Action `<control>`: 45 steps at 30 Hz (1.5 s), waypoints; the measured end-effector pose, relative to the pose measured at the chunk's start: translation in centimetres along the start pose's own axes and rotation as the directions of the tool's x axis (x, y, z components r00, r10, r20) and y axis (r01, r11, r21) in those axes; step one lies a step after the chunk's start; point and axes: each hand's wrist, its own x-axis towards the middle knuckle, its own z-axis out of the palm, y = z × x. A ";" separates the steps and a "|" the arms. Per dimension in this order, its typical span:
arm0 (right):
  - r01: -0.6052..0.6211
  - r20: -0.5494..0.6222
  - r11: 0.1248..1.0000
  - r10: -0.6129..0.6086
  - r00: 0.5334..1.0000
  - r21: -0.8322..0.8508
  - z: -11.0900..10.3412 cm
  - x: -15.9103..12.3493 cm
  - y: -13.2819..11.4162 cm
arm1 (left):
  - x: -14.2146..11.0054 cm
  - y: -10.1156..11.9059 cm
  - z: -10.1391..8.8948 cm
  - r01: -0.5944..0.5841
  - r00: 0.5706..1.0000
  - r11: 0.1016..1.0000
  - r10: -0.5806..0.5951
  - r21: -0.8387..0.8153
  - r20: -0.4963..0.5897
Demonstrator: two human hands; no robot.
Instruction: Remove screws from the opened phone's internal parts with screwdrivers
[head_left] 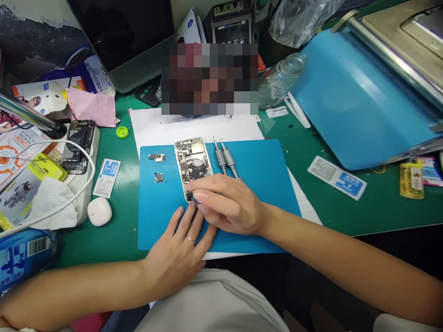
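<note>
An opened phone [194, 161] lies on the blue mat [159, 203], its inner parts exposed. My left hand [182, 240] rests palm down on the mat, fingers spread, with fingertips at the phone's lower edge. Over that lower end, my right hand [231, 203] is closed in a pinch. A small dark tip shows between its thumb and fingers, too little to name. Two screwdrivers [226, 157] with grey grips lie right of the phone. On the left of the mat sit a small metal phone part [157, 157] and a cluster of tiny parts [159, 177].
A white earbud case [99, 211], a green cap [122, 132] and another opened phone [79, 146] are at the left. At the back stand a dark screen [128, 37] and a tilted glass jar [282, 80]. A yellow lighter [411, 179] lies far right.
</note>
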 end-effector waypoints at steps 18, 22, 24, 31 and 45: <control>-0.049 0.040 0.999 0.049 0.998 0.000 -0.4 0.0 0.4 | 0.1 0.0 -0.1 0.002 1.000 1.000 -0.002 -0.004 -0.007; -0.029 0.041 1.000 0.028 0.999 0.011 -0.4 0.0 0.5 | 0.0 0.1 -0.1 -0.002 1.000 1.000 0.002 -0.005 0.000; -0.058 0.043 0.997 0.056 0.998 0.051 -0.3 -0.1 0.6 | -0.1 0.1 0.0 0.001 1.000 1.000 -0.001 -0.006 0.009; -0.191 0.008 0.959 0.193 0.981 0.208 -0.1 -0.6 0.7 | -0.1 0.1 0.0 -0.002 1.000 1.000 0.002 -0.009 -0.007; -0.222 -0.055 0.932 0.247 0.967 0.285 0.1 -0.7 0.7 | -0.1 0.2 0.1 -0.007 1.000 1.000 0.007 -0.001 -0.012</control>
